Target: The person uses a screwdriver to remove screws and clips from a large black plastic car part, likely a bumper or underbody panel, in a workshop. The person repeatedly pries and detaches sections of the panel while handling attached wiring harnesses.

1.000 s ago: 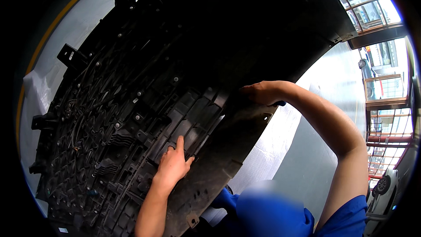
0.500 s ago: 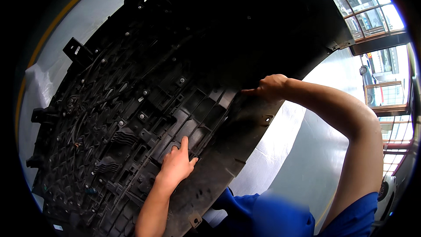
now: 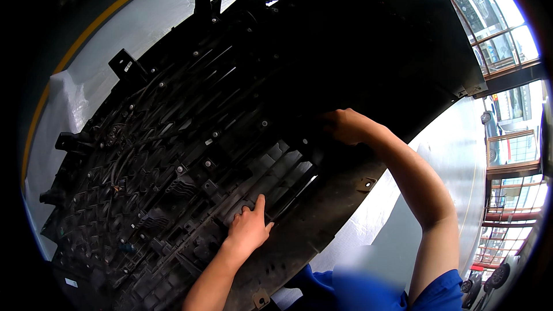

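A large black plastic car bumper (image 3: 351,187), seen from its ribbed inner side, fills most of the view. My left hand (image 3: 247,230) rests on its slatted lower section, index finger stretched out and thumb apart, with nothing visible in it. Farther up and to the right, my right hand (image 3: 348,125) reaches into the bumper's shaded hollow beside the top of the slats. Its fingertips fade into deep shadow, so whether they hold anything is hidden. Between the hands lie pale-lit slats (image 3: 276,161) with gaps.
Black mounting brackets (image 3: 125,64) jut from the bumper's left edge, and a metal tab (image 3: 366,185) sits on its right edge. White sheeting (image 3: 86,98) lies under it. A yellow floor line (image 3: 109,11) curves at left. Windows (image 3: 512,144) stand at right.
The view has shifted, so the bumper appears lower and farther right. My right hand has moved deeper into the shaded hollow; its pointing finger no longer shows. My left hand stays on the slats.
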Demonstrator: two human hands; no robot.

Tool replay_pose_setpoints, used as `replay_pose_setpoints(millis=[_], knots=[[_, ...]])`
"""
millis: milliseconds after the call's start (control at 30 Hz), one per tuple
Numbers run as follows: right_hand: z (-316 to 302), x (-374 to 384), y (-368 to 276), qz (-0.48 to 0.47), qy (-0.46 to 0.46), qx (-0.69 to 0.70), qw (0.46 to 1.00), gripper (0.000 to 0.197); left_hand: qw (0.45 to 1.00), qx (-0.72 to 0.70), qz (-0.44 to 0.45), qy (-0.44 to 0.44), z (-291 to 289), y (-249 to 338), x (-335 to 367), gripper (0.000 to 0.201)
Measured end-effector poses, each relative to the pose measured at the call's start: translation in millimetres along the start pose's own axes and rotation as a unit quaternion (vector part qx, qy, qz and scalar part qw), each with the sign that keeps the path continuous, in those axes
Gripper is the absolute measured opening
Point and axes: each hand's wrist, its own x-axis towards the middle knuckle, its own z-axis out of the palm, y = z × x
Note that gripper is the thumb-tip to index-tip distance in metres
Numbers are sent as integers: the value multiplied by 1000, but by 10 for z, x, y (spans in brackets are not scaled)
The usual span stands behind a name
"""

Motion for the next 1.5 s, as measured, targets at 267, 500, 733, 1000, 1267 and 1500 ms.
replay_pose_setpoints(millis=[267, 500, 733, 1000, 1267, 1500], knots=[[314, 325, 400, -97, 105, -38, 989, 49, 1000, -1, 6, 13, 47, -21, 20, 84], [184, 297, 235, -41, 46, 34, 998, 49, 999, 17, 7, 34, 104, -17, 4, 81], [168, 298, 222, 23, -7, 250, 968, 46, 997, 50, -5, 58, 88, 173, -104, 79], [250, 233, 17, 71, 16, 400, 914, 53, 995, 60, -7, 73, 108, 226, -127, 77], [212, 34, 15, -12, 82, 112, 990, 33, 995, 82, -36, 38, 187, 211, -118, 80], [33, -71, 571, 65, 160, 70, 983, 39, 996, 70, -14, 62, 168, 225, -153, 82]])
